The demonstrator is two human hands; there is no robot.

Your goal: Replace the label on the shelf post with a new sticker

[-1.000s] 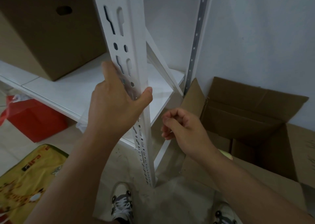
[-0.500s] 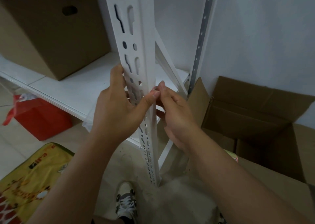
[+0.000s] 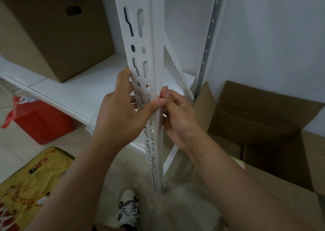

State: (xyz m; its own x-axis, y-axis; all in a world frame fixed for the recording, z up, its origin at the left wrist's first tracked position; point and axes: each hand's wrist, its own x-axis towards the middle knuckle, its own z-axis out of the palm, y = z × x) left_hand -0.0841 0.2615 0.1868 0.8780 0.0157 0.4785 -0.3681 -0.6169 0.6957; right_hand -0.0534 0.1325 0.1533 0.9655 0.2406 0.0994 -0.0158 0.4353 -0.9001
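I see the small sticker (image 3: 159, 96) on the upright shelf post's (image 3: 154, 58) right edge, pinched by my right hand (image 3: 177, 114), while my left hand's (image 3: 123, 114) grip wraps the post, thumb just left of it.

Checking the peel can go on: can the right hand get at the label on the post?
Probably yes. The right hand is already at the post, its fingers on the small red-and-white label at the post's edge. The left hand grips the post beside it, not covering it.
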